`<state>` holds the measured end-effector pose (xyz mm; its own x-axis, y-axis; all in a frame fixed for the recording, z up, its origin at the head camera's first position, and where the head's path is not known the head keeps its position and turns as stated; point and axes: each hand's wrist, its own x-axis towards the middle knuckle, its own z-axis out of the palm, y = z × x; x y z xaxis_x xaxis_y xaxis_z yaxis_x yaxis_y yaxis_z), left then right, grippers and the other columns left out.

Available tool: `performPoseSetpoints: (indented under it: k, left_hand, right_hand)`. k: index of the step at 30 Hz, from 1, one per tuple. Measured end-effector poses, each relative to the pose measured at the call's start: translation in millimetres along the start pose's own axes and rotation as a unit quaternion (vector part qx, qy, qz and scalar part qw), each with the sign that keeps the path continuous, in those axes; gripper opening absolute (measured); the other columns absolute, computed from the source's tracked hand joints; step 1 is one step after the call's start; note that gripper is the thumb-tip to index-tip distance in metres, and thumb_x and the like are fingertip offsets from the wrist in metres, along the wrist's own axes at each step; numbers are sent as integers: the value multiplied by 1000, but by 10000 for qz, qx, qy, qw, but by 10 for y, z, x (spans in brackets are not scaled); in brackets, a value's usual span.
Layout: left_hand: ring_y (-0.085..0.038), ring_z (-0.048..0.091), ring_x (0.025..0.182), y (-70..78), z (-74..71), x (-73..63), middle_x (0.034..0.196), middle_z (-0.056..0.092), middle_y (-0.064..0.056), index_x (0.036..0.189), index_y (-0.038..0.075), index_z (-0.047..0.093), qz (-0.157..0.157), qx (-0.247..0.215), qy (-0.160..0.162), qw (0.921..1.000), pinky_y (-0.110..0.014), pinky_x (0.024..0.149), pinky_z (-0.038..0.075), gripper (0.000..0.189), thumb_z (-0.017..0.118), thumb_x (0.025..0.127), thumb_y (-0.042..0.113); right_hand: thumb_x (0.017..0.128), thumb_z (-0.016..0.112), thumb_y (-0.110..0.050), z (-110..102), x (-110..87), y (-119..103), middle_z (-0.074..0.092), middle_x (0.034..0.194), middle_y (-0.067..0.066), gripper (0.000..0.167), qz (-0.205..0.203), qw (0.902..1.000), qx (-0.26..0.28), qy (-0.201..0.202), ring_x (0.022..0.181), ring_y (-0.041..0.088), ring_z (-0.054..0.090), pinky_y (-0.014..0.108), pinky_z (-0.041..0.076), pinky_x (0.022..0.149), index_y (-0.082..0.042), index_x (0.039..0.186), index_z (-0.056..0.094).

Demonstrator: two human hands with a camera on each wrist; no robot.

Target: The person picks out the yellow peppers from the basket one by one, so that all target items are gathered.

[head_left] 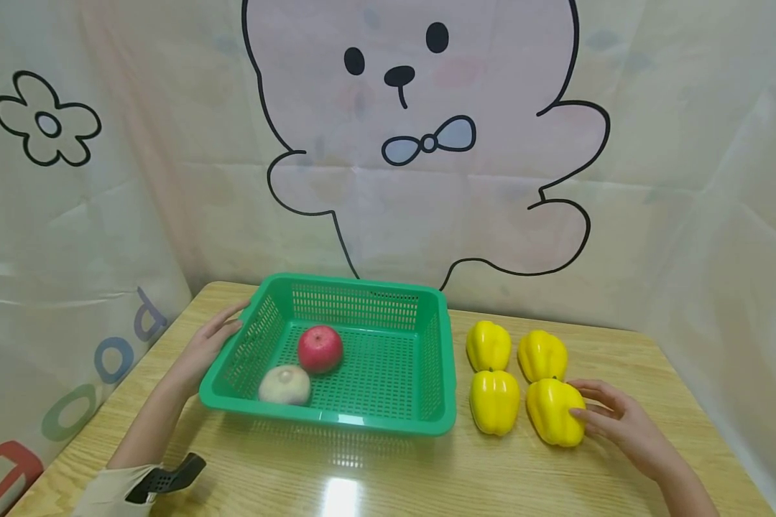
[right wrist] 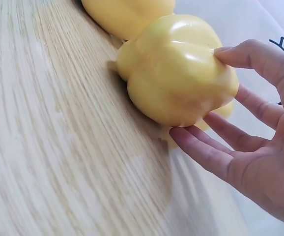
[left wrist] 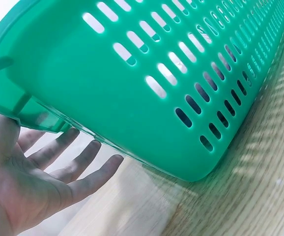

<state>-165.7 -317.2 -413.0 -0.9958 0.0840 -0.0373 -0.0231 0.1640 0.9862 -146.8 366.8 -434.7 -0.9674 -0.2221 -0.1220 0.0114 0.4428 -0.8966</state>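
My right hand [head_left: 621, 424] holds the front right yellow bell pepper [head_left: 554, 413] on the table, thumb on one side and fingertips on the other. The same bell pepper [right wrist: 176, 73] fills the middle of the right wrist view. Three more yellow bell peppers stand close by: front left [head_left: 494, 402], back left [head_left: 488, 346] and back right [head_left: 542, 355]. My left hand [head_left: 203, 352] rests against the left side of a green plastic basket [head_left: 449, 359]. In the left wrist view, its fairly straight fingers [left wrist: 90, 184] lie along the basket's outer wall.
Inside the basket, a red apple [head_left: 320, 349] and a pale round vegetable with a knob on top [head_left: 284, 385] sit toward the left. Printed cloth [head_left: 685, 179] hangs behind and beside the wooden table [head_left: 401, 474]. A black strap [head_left: 168, 480] is on my left wrist.
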Motion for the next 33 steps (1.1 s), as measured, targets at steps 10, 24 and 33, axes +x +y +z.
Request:
performPoseSetpoints:
  k: [10, 24, 33]
  left_hand:
    - [-11, 69, 100, 17, 7, 9, 125, 62, 10, 169, 12, 22, -27, -57, 9, 10000, -35, 80, 62, 62, 42, 116, 37]
    - [-11, 69, 100, 2, -2, 12, 123, 62, 11, 169, 14, 24, -47, -67, 21, 10000, -35, 80, 62, 60, 42, 116, 37]
    - [-12, 69, 101, -17, -8, 9, 128, 59, 7, 169, 14, 22, -72, -46, -20, 10000, -37, 80, 62, 61, 41, 116, 38]
  right_hand:
    - [108, 60, -9, -46, -3, 23, 55, 123, -33, 46, -9, 10000, 89, -35, 107, -13, 59, 25, 59, 85, 4, 150, 49]
    - [108, 60, -8, -55, -11, 33, 56, 123, -36, 45, -80, 9998, 147, 67, 109, -13, 58, 24, 60, 85, 2, 151, 51]
    - [110, 58, -11, -62, -10, 53, 56, 123, -35, 46, -34, 9998, 211, 44, 109, -11, 60, 24, 60, 85, 4, 152, 48]
